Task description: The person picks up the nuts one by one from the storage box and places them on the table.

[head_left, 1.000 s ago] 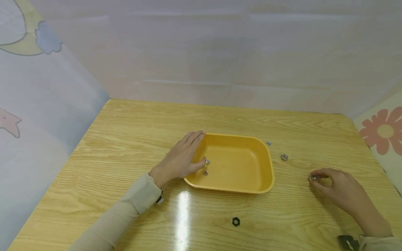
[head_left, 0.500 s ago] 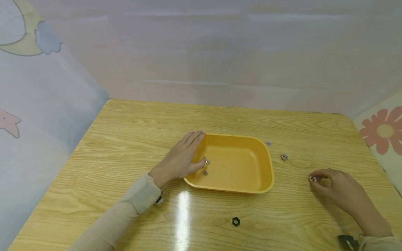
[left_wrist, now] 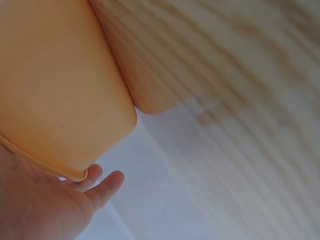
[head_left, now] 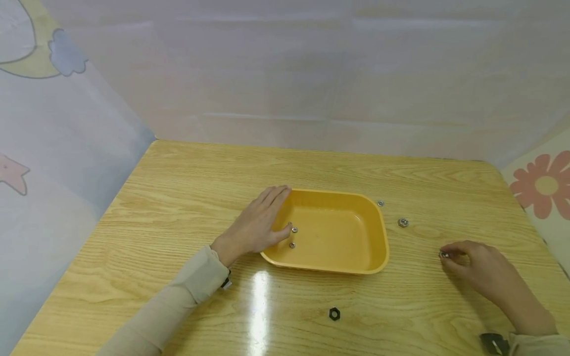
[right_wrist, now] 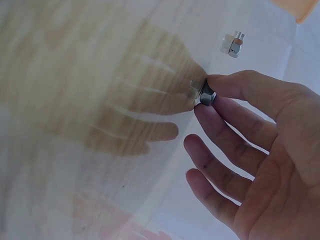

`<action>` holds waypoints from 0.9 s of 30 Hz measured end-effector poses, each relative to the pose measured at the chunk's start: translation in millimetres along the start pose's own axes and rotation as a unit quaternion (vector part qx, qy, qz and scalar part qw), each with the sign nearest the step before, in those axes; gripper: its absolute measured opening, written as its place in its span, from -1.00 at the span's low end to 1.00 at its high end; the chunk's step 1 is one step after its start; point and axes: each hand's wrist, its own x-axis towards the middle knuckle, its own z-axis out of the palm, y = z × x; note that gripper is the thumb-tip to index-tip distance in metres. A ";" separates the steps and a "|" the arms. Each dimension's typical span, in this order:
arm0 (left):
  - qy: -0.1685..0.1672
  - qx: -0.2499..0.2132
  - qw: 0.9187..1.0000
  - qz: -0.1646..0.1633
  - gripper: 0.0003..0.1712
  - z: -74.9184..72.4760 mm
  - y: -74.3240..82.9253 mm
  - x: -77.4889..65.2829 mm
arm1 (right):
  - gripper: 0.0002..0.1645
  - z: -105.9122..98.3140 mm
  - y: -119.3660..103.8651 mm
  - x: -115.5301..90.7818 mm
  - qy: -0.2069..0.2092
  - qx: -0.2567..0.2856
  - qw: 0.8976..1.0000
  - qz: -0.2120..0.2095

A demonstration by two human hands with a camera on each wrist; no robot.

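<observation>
Right of the yellow tray (head_left: 338, 242), the right hand (head_left: 483, 272) is pinching a metal nut (right_wrist: 208, 96), best held firmly across opposite faces, while the left hand (head_left: 256, 225) is clasping the tray's left end.

Loc.: small screened-off tabletop work area; bldg/rm type can't be det'd. Wood-grain bench (head_left: 178, 198) runs up to pale, creased sheeting (head_left: 303, 74) at back, w/ printed panels either side. L panel (head_left: 67, 128): cartoon moon (head_left: 43, 47), cloud (head_left: 68, 54) & pink star (head_left: 12, 173); R panel (head_left: 558, 237): lge reddish flower (head_left: 546, 186), nursery-style décor.
</observation>
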 end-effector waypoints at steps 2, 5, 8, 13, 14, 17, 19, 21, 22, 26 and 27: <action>0.001 -0.001 1.000 0.001 -0.07 0.3 -0.4 0.1 | -0.71 0.0 0.9 0.4 -0.005 0.005 1.000 0.001; 0.003 -0.002 1.000 0.002 -0.07 0.4 -0.7 0.1 | -0.69 0.5 3.2 1.2 -0.013 0.010 1.000 0.002; 0.001 -0.002 1.000 0.001 -0.07 -0.1 -0.2 -0.1 | -0.67 0.8 4.8 1.5 -0.018 0.014 1.000 0.002; -0.001 -0.003 1.000 0.001 -0.08 0.5 0.1 0.2 | -0.58 -0.5 4.1 0.9 -0.025 0.017 1.000 0.005; -0.001 -0.004 1.000 0.002 -0.08 0.7 0.1 0.2 | -0.56 -1.0 3.7 0.7 -0.025 0.017 1.000 0.006; 0.001 -0.004 1.000 0.004 -0.08 1.0 0.1 0.2 | -0.50 -2.5 1.9 0.0 -0.019 0.015 1.000 0.003; 0.002 -0.002 1.000 0.004 -0.08 1.1 0.0 0.3 | -0.47 -3.0 0.0 -0.2 -0.009 0.015 1.000 0.000; 0.003 0.000 1.000 0.004 -0.08 1.0 -0.1 0.4 | -0.46 -2.9 -2.4 -0.3 0.006 0.016 1.000 -0.007; 0.003 0.000 1.000 0.004 -0.09 0.9 -0.1 0.5 | -0.46 -2.8 -3.9 -0.2 0.016 0.014 1.000 -0.012; 0.004 -0.002 1.000 0.004 -0.09 1.0 -0.3 0.3 | -0.48 -2.4 -10.5 1.6 0.043 0.012 0.999 -0.027; 0.004 -0.003 1.000 0.004 -0.09 1.1 -0.4 0.3 | -0.50 -2.4 -12.5 2.1 0.048 0.012 0.998 -0.030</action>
